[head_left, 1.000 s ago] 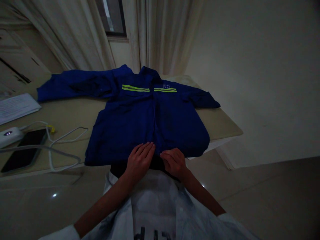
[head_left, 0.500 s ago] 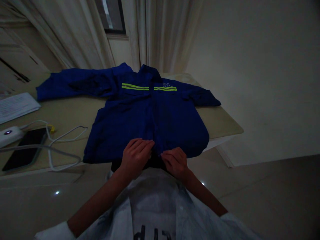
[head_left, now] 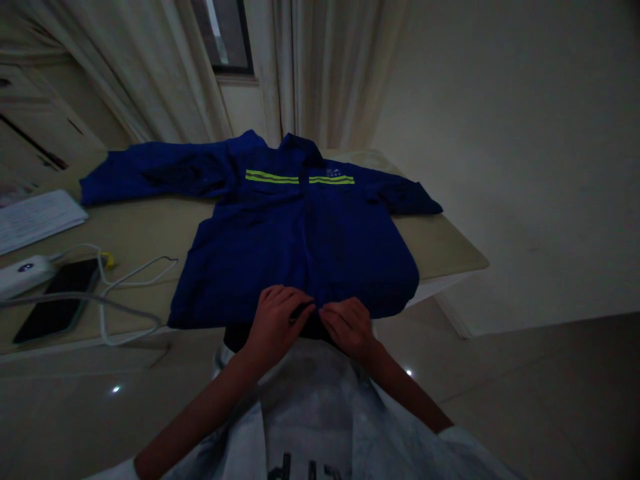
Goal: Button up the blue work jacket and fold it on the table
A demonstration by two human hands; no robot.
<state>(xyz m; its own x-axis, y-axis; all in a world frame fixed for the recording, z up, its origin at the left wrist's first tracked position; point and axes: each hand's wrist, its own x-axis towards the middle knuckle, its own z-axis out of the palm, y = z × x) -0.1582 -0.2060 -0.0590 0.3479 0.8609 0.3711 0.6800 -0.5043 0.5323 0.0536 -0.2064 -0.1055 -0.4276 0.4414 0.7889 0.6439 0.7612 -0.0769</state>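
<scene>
A dark blue work jacket with yellow-green stripes across the chest lies front up, collar away from me, sleeves spread to both sides. Its hem hangs at the table's near edge. At the bottom of the front opening, my left hand pinches the jacket's edge between thumb and fingers. Just to its right, my right hand pinches the hem by the same opening. The fingertips of both hands almost meet. Whatever small fastening may lie between them is too dark to make out.
On the table, a black phone, a white device and looped white cable lie left of the jacket. Papers sit farther back. Curtains hang behind, and a wall stands at the right.
My left hand has shifted slightly right and down, bringing its fingertips close to the right hand's at the front opening. The jacket lies as before; the view has shifted slightly.
</scene>
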